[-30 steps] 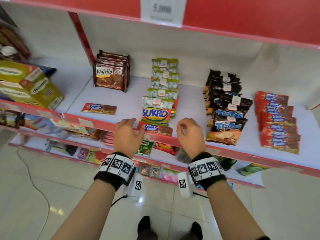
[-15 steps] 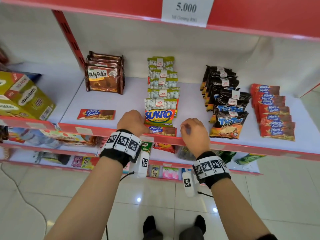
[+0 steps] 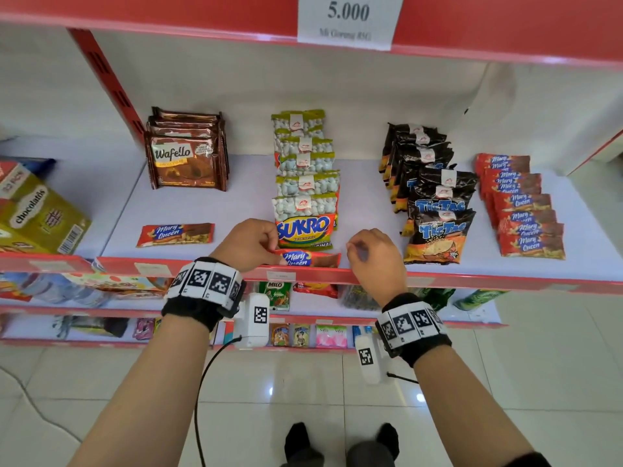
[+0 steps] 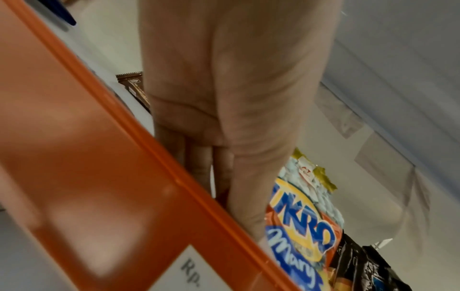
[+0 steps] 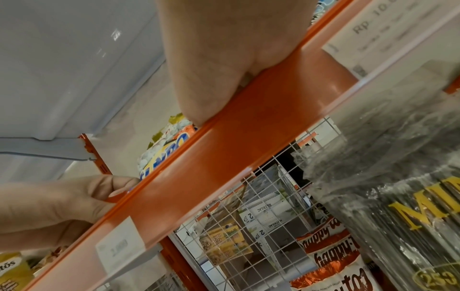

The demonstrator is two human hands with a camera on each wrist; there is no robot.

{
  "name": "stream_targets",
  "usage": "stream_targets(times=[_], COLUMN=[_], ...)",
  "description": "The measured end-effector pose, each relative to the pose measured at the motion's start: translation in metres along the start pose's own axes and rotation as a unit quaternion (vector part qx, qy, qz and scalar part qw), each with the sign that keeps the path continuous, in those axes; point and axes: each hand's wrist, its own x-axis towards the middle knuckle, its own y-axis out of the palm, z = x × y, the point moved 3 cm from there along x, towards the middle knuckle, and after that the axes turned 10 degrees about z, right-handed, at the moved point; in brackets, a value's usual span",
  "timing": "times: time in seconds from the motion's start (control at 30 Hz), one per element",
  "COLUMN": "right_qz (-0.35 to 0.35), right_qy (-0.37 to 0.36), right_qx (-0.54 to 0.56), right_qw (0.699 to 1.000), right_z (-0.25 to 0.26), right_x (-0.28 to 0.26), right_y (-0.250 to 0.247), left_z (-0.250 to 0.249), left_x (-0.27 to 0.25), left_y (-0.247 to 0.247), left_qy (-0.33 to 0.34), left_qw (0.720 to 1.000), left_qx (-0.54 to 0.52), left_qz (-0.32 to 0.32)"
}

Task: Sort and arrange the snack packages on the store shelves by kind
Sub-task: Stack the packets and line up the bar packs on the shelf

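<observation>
A person stands at a white store shelf (image 3: 209, 210) with a red front lip, both hands at its front edge. The left hand (image 3: 247, 244) pinches the left end of a Mary Queen bar (image 3: 312, 258) between thumb and curled fingers (image 4: 199, 157); the bar lies along the lip just in front of the Sukro row (image 3: 305, 183). The right hand (image 3: 376, 256) hovers just beside the bar's right end, its fingers loosely curled and holding nothing, the heel of the hand over the lip. A second Mary Queen bar (image 3: 175, 234) lies alone on the shelf to the left, in front of a standing Wafello stack (image 3: 187, 153). To the right of the Sukro bags runs a row of Tic Tac bags (image 3: 435, 197), and beyond it a Mary Queen row (image 3: 521, 203) of overlapping bars. A price card (image 3: 349, 20) reading 5.000 hangs from the shelf above.
</observation>
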Motion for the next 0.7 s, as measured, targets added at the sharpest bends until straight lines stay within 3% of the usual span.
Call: stream_targets(times=[0.13,0.27,0.37,0.53,0.7], right_qz=[0.008,0.018,0.008,0.018,0.074], right_qy=[-0.004,-0.01,-0.016,-0.05,-0.077], right_qx=[0.032,0.116,0.236,0.364,0.35], right_qw=[0.999,0.993,0.971,0.93,0.931], right_z=[0.001,0.005,0.013,0.022,-0.001], right_x=[0.0,-0.003,-0.014,-0.036,-0.046], right_y=[-0.002,-0.011,-0.023,-0.054,-0.092], left_z=[-0.003,-0.009,-0.019,-0.063,-0.112], left_x=[-0.005,-0.022,-0.04,-0.044,-0.025], left_y=[-0.004,-0.013,-0.012,0.013,0.059], left_qy=[0.035,0.056,0.09,0.137,0.159], left_qw=[0.999,0.994,0.985,0.979,0.977], left_qx=[-0.01,-0.007,-0.046,-0.083,-0.106], left_qz=[-0.014,-0.092,-0.144,-0.126,-0.096])
